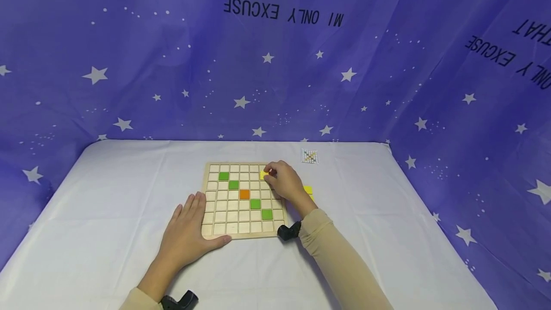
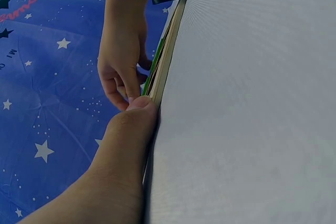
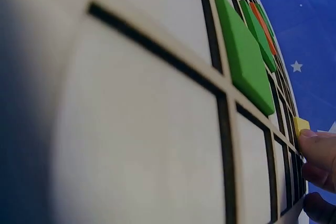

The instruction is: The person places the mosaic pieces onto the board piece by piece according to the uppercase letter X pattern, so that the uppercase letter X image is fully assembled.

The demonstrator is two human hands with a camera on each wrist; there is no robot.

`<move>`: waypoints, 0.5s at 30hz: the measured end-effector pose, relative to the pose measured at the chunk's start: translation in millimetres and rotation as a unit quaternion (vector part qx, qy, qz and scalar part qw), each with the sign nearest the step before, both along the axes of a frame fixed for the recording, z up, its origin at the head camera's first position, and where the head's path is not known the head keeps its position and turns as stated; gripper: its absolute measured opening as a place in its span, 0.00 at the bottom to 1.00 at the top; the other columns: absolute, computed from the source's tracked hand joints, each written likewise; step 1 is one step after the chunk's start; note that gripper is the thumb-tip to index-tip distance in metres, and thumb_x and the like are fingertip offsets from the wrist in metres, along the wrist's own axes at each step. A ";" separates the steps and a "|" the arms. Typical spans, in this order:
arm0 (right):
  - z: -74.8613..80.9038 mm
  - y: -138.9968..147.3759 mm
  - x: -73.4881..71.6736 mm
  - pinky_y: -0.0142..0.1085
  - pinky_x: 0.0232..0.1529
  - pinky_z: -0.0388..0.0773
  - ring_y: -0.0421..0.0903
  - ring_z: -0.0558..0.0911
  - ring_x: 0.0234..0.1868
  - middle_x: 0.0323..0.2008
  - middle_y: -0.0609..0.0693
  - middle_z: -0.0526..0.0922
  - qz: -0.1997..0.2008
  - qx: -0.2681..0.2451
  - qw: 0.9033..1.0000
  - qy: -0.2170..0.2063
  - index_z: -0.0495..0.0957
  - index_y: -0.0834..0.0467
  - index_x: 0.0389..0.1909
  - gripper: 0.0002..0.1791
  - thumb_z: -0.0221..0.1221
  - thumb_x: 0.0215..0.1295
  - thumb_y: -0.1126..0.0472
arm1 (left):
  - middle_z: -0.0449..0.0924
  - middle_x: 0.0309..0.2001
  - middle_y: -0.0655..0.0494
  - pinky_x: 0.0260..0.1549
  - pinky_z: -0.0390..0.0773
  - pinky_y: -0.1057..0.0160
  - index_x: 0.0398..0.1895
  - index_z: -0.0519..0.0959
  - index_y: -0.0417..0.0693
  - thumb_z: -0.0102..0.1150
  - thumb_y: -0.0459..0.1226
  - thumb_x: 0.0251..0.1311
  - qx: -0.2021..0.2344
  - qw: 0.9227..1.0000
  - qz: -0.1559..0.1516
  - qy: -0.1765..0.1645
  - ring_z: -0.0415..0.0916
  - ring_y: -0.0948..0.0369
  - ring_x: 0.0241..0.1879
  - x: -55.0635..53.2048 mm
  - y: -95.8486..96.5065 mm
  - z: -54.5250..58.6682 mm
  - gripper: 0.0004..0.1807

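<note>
Yellow tile is near the board's far right corner, the right hand pinching it; the left hand, straight-fingered, touches the left edge.

So my board is pale wood, lying flat, gridded into little squares. Got four green tiles and one orange tile sitting in it on a diagonal, far left to near right, orange smack in the middle. I'm pinching a yellow tile near the far right corner, can't tell if it's fully seated tbh.
</note>
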State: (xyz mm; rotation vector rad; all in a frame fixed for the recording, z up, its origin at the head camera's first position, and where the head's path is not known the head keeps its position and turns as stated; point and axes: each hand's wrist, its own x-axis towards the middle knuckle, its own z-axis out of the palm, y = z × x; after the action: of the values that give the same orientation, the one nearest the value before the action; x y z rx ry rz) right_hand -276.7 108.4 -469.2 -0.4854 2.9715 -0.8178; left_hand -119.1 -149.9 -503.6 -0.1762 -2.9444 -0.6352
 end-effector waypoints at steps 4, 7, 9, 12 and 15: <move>0.1 2.0 1.3 0.38 0.45 0.79 0.41 0.79 0.41 0.39 0.43 0.80 0.007 0.015 1.000 0.005 0.85 0.48 0.50 0.12 0.63 0.68 0.54 | 0.52 0.77 0.36 0.74 0.49 0.38 0.76 0.51 0.32 0.56 0.81 0.37 -0.002 1.000 0.001 0.003 0.49 0.41 0.77 0.4 0.6 0.8 0.75; 1.7 5.2 3.5 0.38 0.45 0.78 0.41 0.78 0.41 0.41 0.43 0.80 0.011 0.020 1.000 0.006 0.86 0.48 0.49 0.12 0.63 0.67 0.54 | 0.52 0.77 0.37 0.74 0.48 0.39 0.77 0.51 0.33 0.55 0.81 0.37 -0.003 1.000 0.001 0.001 0.48 0.41 0.77 0.9 1.1 1.5 0.75; 3.6 9.0 6.0 0.38 0.45 0.78 0.41 0.78 0.41 0.41 0.42 0.79 0.015 0.019 1.000 0.005 0.86 0.48 0.48 0.11 0.63 0.67 0.54 | 0.52 0.77 0.37 0.74 0.48 0.39 0.77 0.51 0.33 0.55 0.81 0.37 -0.004 1.000 0.001 0.001 0.48 0.41 0.77 1.0 1.1 1.7 0.75; 6.8 17.8 10.4 0.39 0.44 0.77 0.41 0.77 0.40 0.40 0.42 0.78 0.018 0.005 1.000 0.000 0.84 0.48 0.49 0.11 0.62 0.68 0.54 | 0.52 0.77 0.37 0.74 0.48 0.39 0.77 0.51 0.33 0.55 0.81 0.37 -0.006 1.000 0.000 0.005 0.48 0.41 0.77 0.7 0.9 1.2 0.75; 8.0 30.6 14.6 0.39 0.43 0.76 0.42 0.76 0.38 0.39 0.43 0.79 0.013 -0.006 1.000 -0.002 0.82 0.49 0.53 0.14 0.62 0.68 0.55 | 0.52 0.77 0.37 0.74 0.48 0.39 0.77 0.51 0.33 0.55 0.81 0.37 -0.007 1.000 -0.002 0.005 0.48 0.41 0.77 0.1 0.6 0.8 0.76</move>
State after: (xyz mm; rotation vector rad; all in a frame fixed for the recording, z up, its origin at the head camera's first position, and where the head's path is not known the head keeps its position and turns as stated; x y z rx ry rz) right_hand -262.1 139.0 -461.1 -0.5212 2.9528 -0.8324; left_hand -119.0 -149.3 -502.8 -0.1853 -2.9399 -0.6132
